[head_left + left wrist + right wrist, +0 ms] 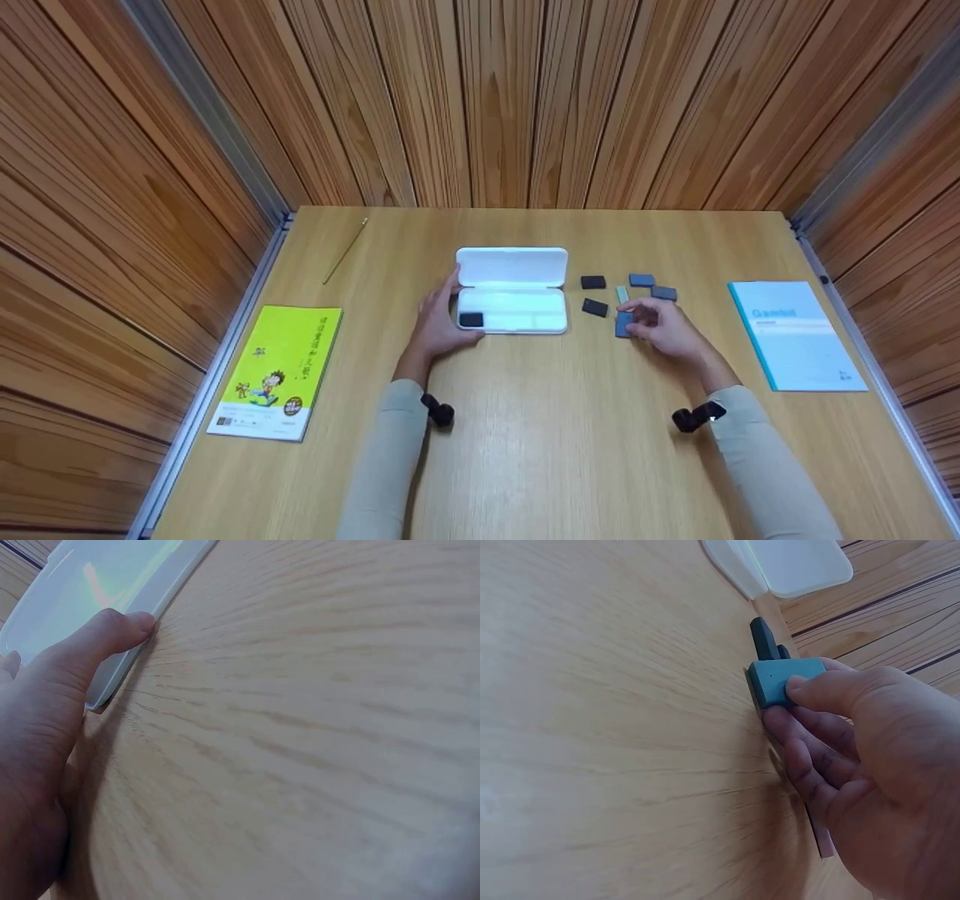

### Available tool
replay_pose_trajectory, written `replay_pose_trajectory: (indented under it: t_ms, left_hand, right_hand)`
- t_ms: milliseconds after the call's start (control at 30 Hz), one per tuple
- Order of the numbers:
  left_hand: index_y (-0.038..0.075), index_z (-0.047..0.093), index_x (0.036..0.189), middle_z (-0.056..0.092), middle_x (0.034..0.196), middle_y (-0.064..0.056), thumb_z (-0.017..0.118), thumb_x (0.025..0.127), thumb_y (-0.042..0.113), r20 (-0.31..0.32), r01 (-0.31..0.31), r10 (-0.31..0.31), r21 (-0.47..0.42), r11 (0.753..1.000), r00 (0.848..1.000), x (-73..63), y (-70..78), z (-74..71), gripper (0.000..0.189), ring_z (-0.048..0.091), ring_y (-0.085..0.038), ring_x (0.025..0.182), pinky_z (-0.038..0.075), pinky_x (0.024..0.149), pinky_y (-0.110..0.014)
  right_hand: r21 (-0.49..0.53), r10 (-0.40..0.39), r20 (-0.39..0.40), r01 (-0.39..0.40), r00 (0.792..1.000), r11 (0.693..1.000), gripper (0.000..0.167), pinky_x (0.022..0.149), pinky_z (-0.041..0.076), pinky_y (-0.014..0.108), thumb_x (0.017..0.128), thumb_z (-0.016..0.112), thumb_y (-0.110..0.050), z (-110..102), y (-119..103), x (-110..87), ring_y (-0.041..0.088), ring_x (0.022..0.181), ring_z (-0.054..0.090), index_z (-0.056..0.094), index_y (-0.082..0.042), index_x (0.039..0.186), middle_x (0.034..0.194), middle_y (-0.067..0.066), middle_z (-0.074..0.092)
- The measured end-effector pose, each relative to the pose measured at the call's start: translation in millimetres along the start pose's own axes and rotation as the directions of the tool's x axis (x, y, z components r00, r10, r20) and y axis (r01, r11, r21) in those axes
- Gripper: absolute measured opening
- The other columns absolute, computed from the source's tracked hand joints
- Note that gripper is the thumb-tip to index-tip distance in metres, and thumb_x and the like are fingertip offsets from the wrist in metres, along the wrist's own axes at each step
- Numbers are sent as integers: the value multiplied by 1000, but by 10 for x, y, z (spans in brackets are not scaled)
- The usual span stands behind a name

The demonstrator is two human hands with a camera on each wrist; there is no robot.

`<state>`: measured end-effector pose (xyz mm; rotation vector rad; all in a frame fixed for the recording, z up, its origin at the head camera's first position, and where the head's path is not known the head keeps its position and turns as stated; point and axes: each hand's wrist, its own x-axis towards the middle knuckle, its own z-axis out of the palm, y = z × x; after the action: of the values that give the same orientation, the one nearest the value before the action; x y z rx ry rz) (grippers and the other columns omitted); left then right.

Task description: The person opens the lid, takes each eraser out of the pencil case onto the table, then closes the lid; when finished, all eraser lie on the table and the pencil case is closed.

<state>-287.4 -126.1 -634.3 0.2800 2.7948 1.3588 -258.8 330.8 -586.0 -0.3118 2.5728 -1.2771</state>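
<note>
A white pencil case (pixel 512 268) lies with its lid raised, and a black block (pixel 472 320) sits in its front left corner. My left hand (pixel 442 319) grips the case by its left end. In the left wrist view the thumb (pixel 127 628) bends over the front rim. To the right of the case, my right hand (pixel 664 328) pinches a small blue rectangular block (pixel 776 680) between thumb and fingers, low over the table. Beyond that hand, two more blue-grey blocks (pixel 641 280) and a small pale green piece (pixel 622 294) lie on the wood.
Two black blocks (pixel 593 282) lie between the case and the right hand. A yellow-green book (pixel 281 367) is at the left, a pale blue booklet (pixel 799 337) at the right. A thin stick (pixel 345 251) lies at the back left. Wooden panels (pixel 499 105) enclose the table.
</note>
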Motion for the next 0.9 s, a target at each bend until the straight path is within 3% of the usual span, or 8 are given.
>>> replay_pose_trajectory:
  t_ms: [167,367,500,733,900]
  left_hand:
    - [39,15,181,58,163,-4,100,80,43,0,6,-6,0,1000,1000,-4,-9,4,132,43,-33,159,25,137,-67]
    - [40,16,181,58,163,-4,100,78,42,-6,-4,3,-16,1000,1000,-11,-7,-1,133,42,-34,159,25,137,-68]
    - [37,17,182,60,161,-5,100,78,42,-7,-22,22,-8,1000,1000,-4,-16,4,133,45,-33,158,24,137,-67]
    - [34,18,182,62,161,-7,100,78,40,0,-41,41,-10,999,999,11,-44,8,133,46,-33,157,19,138,-65]
    - [37,17,182,60,162,-6,101,78,42,1,-26,26,-15,1000,1000,11,-39,0,133,45,-33,157,24,137,-66]
  right_hand:
    - [-6,10,-11,-10,1000,1000,36,74,54,23,110,68,-4,14,13,2,25,98,61,70,-6,146,124,22,68]
    - [-20,9,-48,-10,999,1000,37,84,56,18,111,68,-5,27,23,11,32,114,67,71,-10,147,140,23,72]
    - [-14,6,-65,-7,998,1000,37,90,54,14,110,69,-6,28,32,3,36,122,68,71,-10,147,143,23,72]
    - [11,3,-59,-2,998,1000,37,89,55,13,110,69,-5,5,-12,1,37,123,69,70,-5,147,145,26,71]
    - [25,-23,-38,24,999,999,37,87,59,16,110,68,-4,19,-65,24,32,118,71,69,-3,148,145,27,71]
